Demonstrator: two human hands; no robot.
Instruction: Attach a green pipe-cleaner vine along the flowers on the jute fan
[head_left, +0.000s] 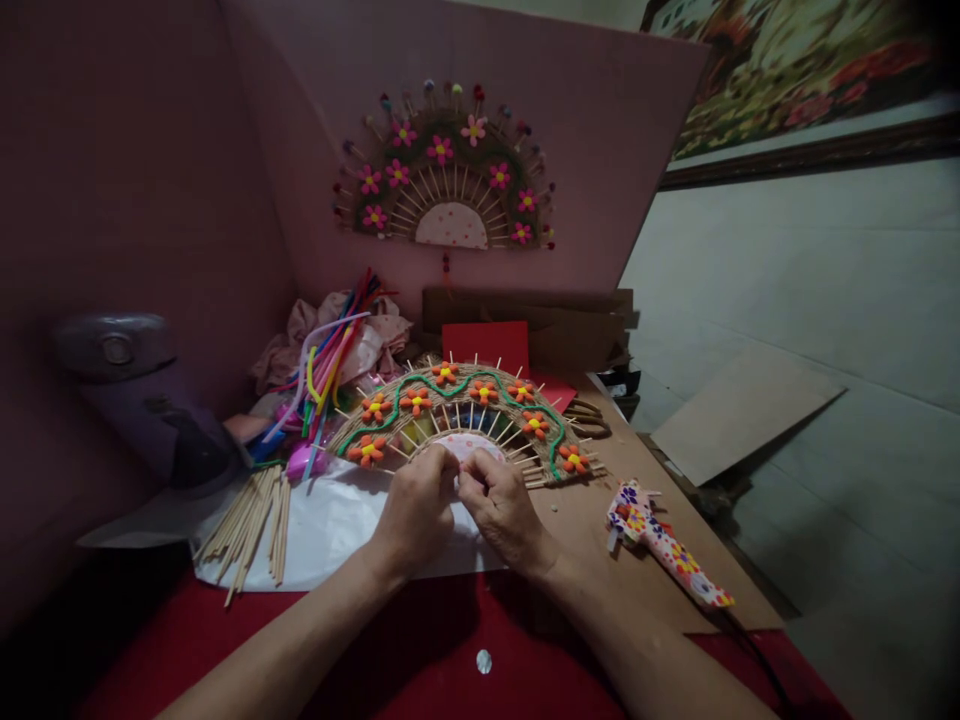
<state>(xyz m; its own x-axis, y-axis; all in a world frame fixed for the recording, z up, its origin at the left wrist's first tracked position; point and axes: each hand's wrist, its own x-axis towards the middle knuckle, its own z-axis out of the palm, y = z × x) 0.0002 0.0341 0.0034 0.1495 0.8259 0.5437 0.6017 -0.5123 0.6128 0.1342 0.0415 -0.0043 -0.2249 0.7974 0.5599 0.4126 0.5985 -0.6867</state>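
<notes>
My left hand [420, 500] and my right hand [504, 505] meet at the middle, fingertips pinched together. Whatever they pinch is too small or hidden to make out. Just behind them lies a half-round fan [442, 378] made of thin sticks and brown twine. Orange clay-like flowers [574, 458] with yellow centres and a wavy green cord [390, 415] decorate its band. The fan's pale, spotted half-round centre [472, 443] is partly covered by my fingers. Under my hands spreads a white sheet [322, 530].
Wooden sticks [251, 525] lie in a bundle at left, near a purple container [142, 400]. Coloured pipe cleaners [330, 365] are heaped behind. A patterned glue gun [667, 545] rests on cardboard [600, 560] at right. A finished-looking fan [442, 150] hangs on the backboard. A small whitish disc [484, 661] lies on red cloth [420, 660].
</notes>
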